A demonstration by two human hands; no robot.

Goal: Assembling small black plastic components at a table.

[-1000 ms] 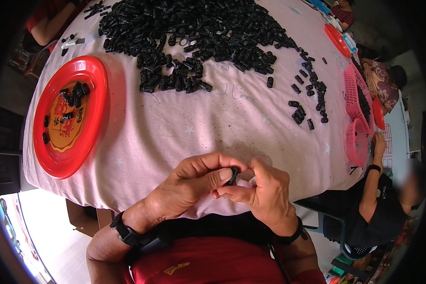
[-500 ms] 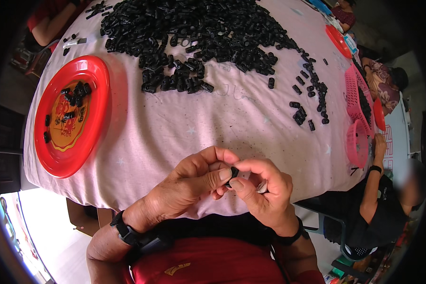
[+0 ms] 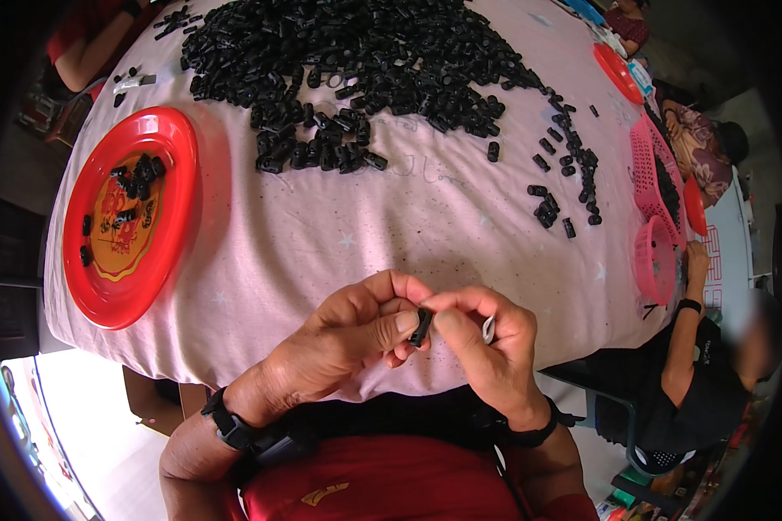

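Note:
My left hand [image 3: 352, 326] pinches a small black plastic piece [image 3: 420, 328], tube-like and tilted, between thumb and fingers. Close against its upper end are the thumb and forefinger of my right hand [image 3: 493, 343]. A small pale, shiny object [image 3: 488, 329] sticks out between the right-hand fingers; its kind is hard to make out. Both hands are over the near edge of the cloth-covered table. Many similar black pieces lie in a big pile [image 3: 347, 69] at the far side.
On the left a red plate [image 3: 182, 226] holds several black pieces. Loose pieces [image 3: 547, 208] are scattered to the right. Pink baskets [image 3: 656, 269] and red plates stand along the right edge, where a person's arm [image 3: 682, 339] reaches in. Pink cloth [image 3: 321, 252] covers the table in folds.
The black piece has turned, so more of its length now shows below my left thumb. My right thumb has shifted upward to its top end.

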